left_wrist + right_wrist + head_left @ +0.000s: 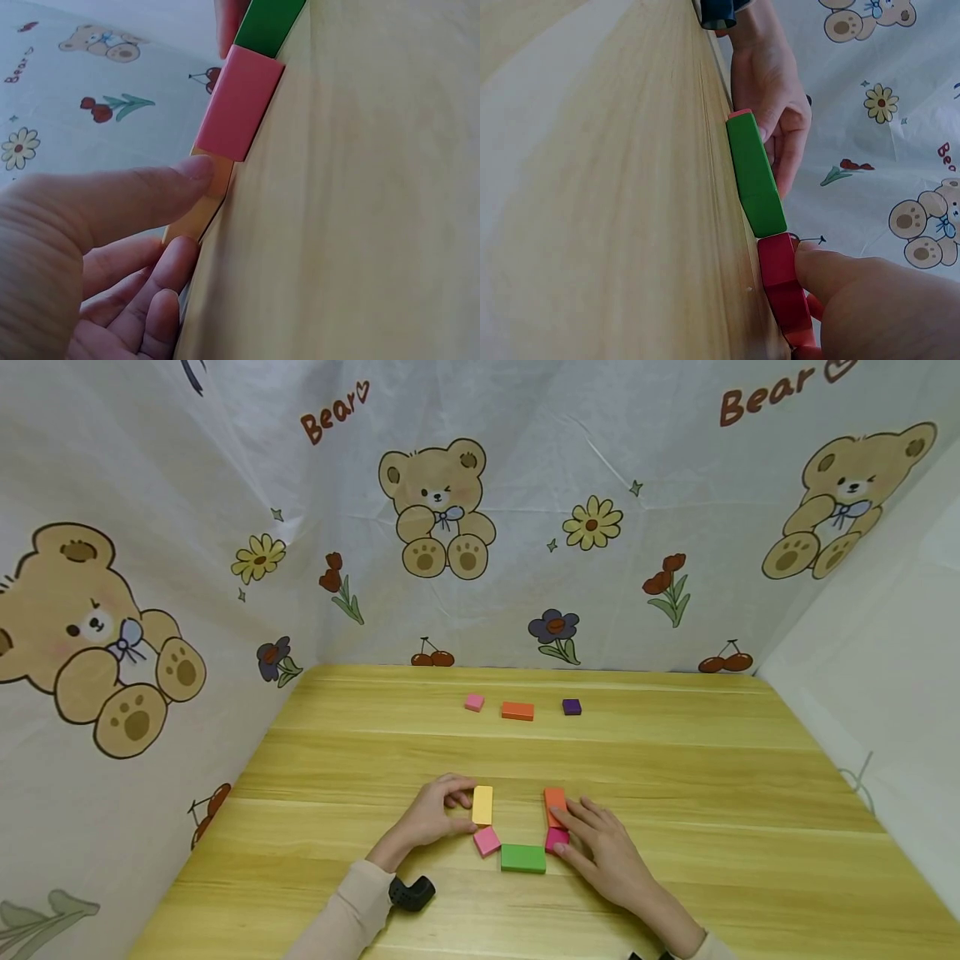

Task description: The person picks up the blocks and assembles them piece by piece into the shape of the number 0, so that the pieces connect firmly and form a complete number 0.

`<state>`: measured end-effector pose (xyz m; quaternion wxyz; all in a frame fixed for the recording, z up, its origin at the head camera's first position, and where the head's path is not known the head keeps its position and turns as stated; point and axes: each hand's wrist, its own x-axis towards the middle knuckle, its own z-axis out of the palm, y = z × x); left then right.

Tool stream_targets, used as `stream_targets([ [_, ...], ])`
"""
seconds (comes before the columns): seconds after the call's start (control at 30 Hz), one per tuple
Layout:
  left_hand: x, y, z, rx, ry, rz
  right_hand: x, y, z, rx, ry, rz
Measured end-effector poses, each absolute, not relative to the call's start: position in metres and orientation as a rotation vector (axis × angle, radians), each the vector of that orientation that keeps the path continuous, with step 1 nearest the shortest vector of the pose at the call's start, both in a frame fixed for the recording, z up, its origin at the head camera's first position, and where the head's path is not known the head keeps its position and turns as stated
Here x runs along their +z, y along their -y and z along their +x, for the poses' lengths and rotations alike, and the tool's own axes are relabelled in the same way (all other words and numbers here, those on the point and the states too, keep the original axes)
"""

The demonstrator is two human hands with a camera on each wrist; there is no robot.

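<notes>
My left hand (435, 812) pinches a yellow rectangular block (482, 806) between thumb and fingers, one at each end. A pink square block (487, 841) sits at an angle just below it. A green rectangular block (522, 858) lies crosswise at the bottom, its left end near the pink block. My right hand (606, 852) touches two blocks with fairly straight fingers: its index finger is on an orange block (554, 798), and its thumb is against a magenta block (556, 838). In the right wrist view the magenta block (778, 262) sits close to the green block's end.
Farther back on the wooden table (675, 760) lie a small pink block (474, 702), an orange-red block (517, 711) and a purple block (572, 707). A bear-print cloth (495, 610) hangs behind and on the left side. A black device (412, 893) is at the left wrist.
</notes>
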<state>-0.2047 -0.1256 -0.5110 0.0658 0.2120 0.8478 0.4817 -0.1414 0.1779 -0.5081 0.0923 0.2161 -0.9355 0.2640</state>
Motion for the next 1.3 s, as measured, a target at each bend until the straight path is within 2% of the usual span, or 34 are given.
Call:
stream_targets([
  [0.4, -0.510, 0.136, -0.199, 1.533, -2.496, 0.738, -0.508, -0.176, -0.141, 0.788, 2.767, 0.642],
  [0.53, -0.508, 0.132, -0.189, 1.578, -2.544, 0.690, -0.508, -0.177, -0.141, 0.787, 2.777, 0.637],
  [0.73, -0.514, 0.121, -0.173, 1.382, -2.763, 0.594, -0.508, -0.177, -0.142, 0.786, 2.773, 0.643],
  [1.3, -0.521, 0.114, -0.165, 1.128, -2.932, 0.691, -0.508, -0.178, -0.141, 0.808, 2.783, 0.639],
])
